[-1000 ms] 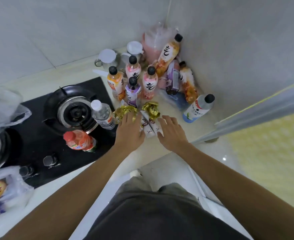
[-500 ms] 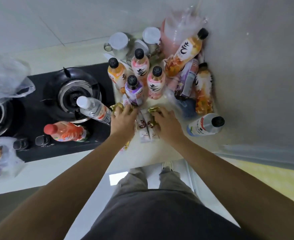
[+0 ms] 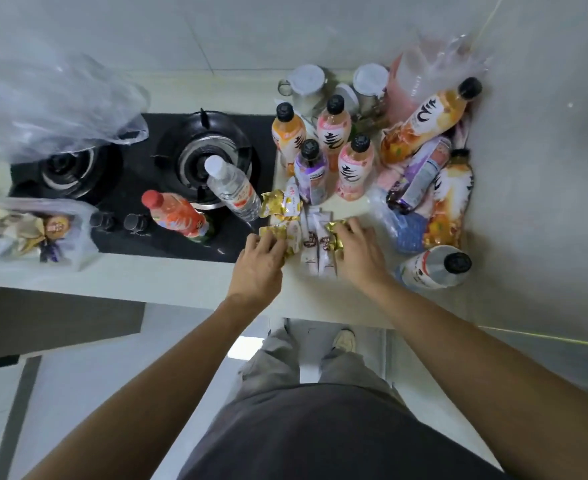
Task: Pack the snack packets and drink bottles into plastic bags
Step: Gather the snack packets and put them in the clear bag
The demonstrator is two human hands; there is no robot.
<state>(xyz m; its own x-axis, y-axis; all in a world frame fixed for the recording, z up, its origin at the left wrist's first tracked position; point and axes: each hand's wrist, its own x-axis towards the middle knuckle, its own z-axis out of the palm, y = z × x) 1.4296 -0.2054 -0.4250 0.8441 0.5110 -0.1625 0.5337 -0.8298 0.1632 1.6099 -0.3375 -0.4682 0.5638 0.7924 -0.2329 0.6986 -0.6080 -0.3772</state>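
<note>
Home kitchen — 2-burner gas hob (image 3: 168, 174) in tiled white counter (image 3: 168, 275).

We see a pale counter (image 3: 154, 271) that runs into a corner. Two light gray walls (image 3: 251, 29) meet there, and thin lines cross the back one like big tiles. A black stove top (image 3: 168, 237) sits in the counter with two round burners (image 3: 202, 157) side by side. Below the counter edge the floor (image 3: 78, 393) is pale and shiny. A dark strip crosses it on the left. The light is soft and even.
</note>
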